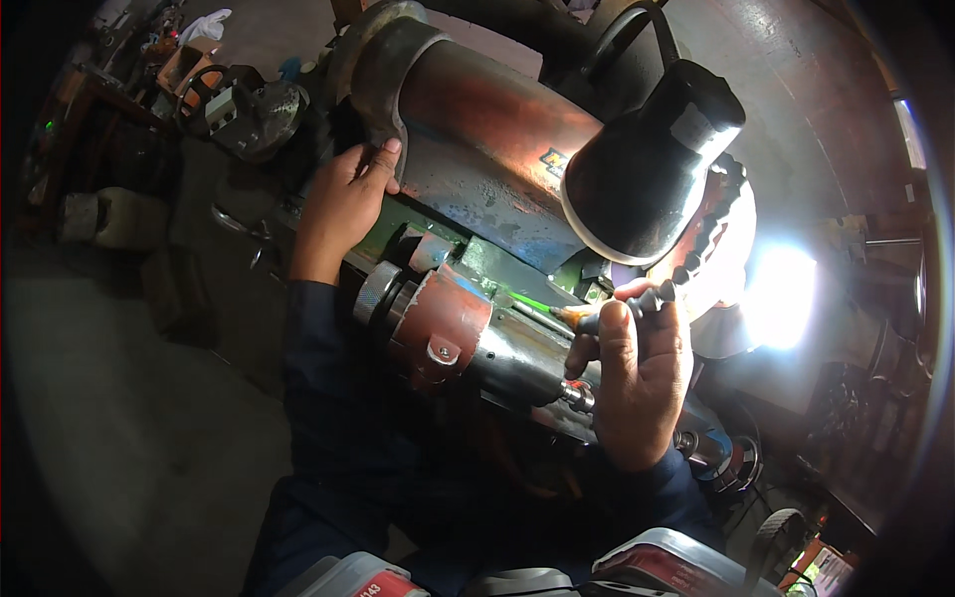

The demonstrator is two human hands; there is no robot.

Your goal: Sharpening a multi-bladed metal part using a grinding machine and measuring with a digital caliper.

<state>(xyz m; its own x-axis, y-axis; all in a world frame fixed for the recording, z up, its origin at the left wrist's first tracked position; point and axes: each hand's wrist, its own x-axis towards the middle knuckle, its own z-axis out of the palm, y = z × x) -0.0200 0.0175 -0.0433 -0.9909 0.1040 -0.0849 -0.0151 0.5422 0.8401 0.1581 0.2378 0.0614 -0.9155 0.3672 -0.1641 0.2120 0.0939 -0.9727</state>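
My right hand (642,378) is closed on a grey segmented hose (686,274) with an orange nozzle (569,316). A bright green streak runs from the nozzle's tip over the machine; I cannot tell whether it is liquid. My left hand (348,204) grips the lower edge of a rounded grey metal guard (373,60), its thumb on the rim. Between the hands lies a red-painted machine head (438,323) with a knurled knob (376,292) at its left end and a shiny metal cylinder (517,353) at its right.
A black lamp (657,159) hangs over a large worn red and grey housing (497,129) behind the machine head. A bright light (781,298) glares at the right. Cluttered parts stand at the far left, near a round metal piece (264,114). Clear plastic containers (686,562) show at the lower edge.
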